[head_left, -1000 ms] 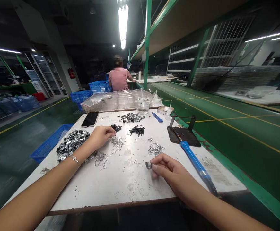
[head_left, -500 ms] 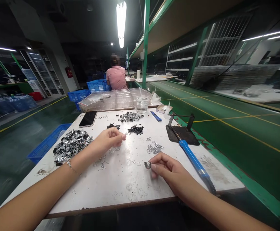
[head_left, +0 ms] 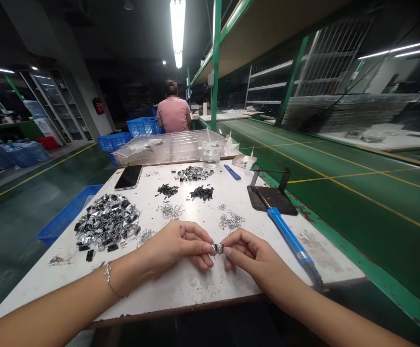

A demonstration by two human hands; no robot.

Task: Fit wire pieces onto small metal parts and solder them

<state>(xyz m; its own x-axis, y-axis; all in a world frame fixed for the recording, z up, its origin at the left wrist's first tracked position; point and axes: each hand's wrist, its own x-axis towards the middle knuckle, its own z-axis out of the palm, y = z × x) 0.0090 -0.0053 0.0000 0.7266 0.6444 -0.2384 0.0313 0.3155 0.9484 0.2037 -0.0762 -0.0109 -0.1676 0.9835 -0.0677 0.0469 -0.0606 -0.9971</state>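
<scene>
My right hand pinches a small shiny, curved metal part between thumb and fingertips, just above the table. My left hand is closed in a pinch at the part's left end. What lies between the left fingertips is too small and covered to make out. Beyond the hands are two heaps of small black pieces and loose piles of thin wire-like metal bits. On the left lies a big heap of silver-and-black metal parts, with more metal parts at the back.
A blue soldering iron rests on a black stand at the right. A phone, a glass of clear liquid and a blue tool lie toward the back. A person in pink sits beyond, facing away.
My left hand has come from near the black heaps toward me and right, and now meets the metal part at my right fingertips. My right hand has stayed nearly still.
</scene>
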